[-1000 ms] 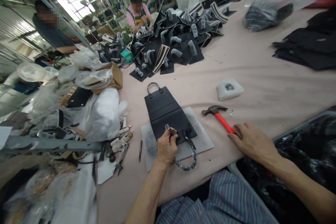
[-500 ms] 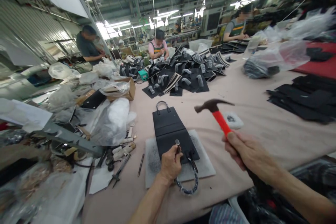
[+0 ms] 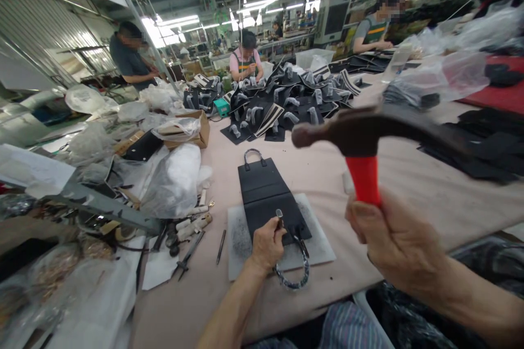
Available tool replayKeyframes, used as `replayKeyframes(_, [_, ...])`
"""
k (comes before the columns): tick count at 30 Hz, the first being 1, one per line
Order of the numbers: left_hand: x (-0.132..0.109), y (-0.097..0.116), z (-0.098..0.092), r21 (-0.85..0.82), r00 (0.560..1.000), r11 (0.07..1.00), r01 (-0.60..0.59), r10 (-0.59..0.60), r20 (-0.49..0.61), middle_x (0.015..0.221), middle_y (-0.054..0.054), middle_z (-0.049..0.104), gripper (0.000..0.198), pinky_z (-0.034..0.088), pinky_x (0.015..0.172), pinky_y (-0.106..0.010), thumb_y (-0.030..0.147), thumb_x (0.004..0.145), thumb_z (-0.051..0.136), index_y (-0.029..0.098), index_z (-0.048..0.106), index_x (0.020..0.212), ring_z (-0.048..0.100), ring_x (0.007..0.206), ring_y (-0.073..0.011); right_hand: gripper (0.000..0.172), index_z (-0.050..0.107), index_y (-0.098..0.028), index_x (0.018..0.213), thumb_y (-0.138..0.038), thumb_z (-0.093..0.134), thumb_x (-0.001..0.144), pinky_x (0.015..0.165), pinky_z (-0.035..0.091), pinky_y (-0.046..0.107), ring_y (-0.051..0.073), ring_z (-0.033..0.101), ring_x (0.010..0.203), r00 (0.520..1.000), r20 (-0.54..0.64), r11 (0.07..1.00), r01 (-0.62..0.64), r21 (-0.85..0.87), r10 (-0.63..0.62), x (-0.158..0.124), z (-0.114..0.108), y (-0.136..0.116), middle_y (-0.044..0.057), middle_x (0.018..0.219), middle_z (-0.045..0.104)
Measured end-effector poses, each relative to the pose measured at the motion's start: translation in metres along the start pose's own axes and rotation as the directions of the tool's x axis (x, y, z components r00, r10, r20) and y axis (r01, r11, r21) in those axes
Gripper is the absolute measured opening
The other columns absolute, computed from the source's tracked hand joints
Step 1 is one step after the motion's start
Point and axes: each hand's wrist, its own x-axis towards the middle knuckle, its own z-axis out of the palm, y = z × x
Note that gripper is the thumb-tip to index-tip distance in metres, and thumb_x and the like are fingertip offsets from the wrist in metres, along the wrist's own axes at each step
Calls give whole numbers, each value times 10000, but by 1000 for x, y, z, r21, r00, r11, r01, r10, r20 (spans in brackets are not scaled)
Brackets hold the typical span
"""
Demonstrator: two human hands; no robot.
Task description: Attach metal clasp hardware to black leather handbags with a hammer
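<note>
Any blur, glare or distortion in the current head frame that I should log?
Head view: the hammer is blurred, most at its claw end; the bag and left hand look sharper; in the same view, the lights at the back glare white, and things look stretched toward the edges, as through a wide lens.

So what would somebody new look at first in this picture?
Probably the hammer, big and red-handled, held up in the right-hand fingers right of centre. Next, the left-hand fingers, near the middle, pinching a small metal piece over a flat black bag. A jumbled heap of black pieces lies far back on the table.
</note>
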Motion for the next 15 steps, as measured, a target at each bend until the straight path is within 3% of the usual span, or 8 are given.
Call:
replayKeyframes(4, [-1, 0, -1, 22, 1000, 1000, 8, -9, 28, 873, -38, 730, 154, 552, 772, -275, 122, 888, 552, 216, 632, 980, 720, 807, -186, 296, 506, -263, 738, -414, 473, 990, 399, 198, 311, 141, 432, 350, 953, 298, 995, 71, -68, -47, -7, 1, 11, -27, 467, 536])
replayKeyframes(5, [-1, 1, -1, 22, 1000, 1000, 5, -6, 27, 877, -38, 731, 155, 554, 774, -274, 123, 890, 551, 217, 633, 981, 721, 808, -185, 305, 509, -265, 734, -425, 477, 991, 400, 205, 310, 142, 437, 356, 951, 307, 997, 52, -58, -32, -6, -3, 11, -27, 473, 538])
replayKeyframes(8, [0, 1, -2, 9, 1000, 1000, -8, 8, 18, 907, -46, 740, 153, 560, 788, -275, 122, 886, 556, 218, 635, 976, 732, 841, -191, 330, 489, -273, 766, -441, 390, 1032, 423, 314, 306, 149, 469, 410, 996, 57, 997, -67, 36, 65, -1, -12, 0, -26, 519, 517])
replayKeyframes(10, [1, 0, -3, 6, 1000, 1000, -2, 2, 12, 900, -47, 741, 151, 561, 783, -277, 120, 881, 557, 215, 634, 970, 733, 841, -195, 341, 482, -276, 770, -439, 352, 1040, 438, 360, 318, 158, 479, 421, 994, -53, 993, -88, 80, 93, -4, -9, -3, -16, 528, 519])
replayKeyframes(11, [1, 0, -3, 7, 1000, 1000, 1, -1, 11, 890, -47, 739, 151, 561, 778, -281, 121, 880, 555, 215, 632, 969, 732, 834, -197, 343, 489, -277, 758, -446, 368, 1031, 426, 348, 327, 163, 474, 407, 997, -20, 995, -72, 69, 74, -8, -5, 0, -9, 517, 527])
replayKeyframes(13, [0, -1, -1, 3, 1000, 1000, 0, 0, 14, 875, -48, 734, 150, 561, 773, -293, 126, 881, 544, 216, 628, 966, 727, 818, -203, 337, 525, -278, 719, -476, 465, 985, 380, 261, 345, 169, 440, 356, 980, 198, 1000, -25, 14, 22, -22, 7, 17, -4, 472, 536])
replayKeyframes(15, [-3, -1, 1, -5, 1000, 1000, -3, 3, 12, 860, -50, 728, 153, 564, 770, -312, 132, 882, 529, 224, 628, 953, 723, 808, -213, 249, 619, -288, 766, -451, 562, 945, 383, 298, 345, 179, 488, 378, 939, 334, 996, -89, 1, 84, -34, 18, 43, 3, 518, 598])
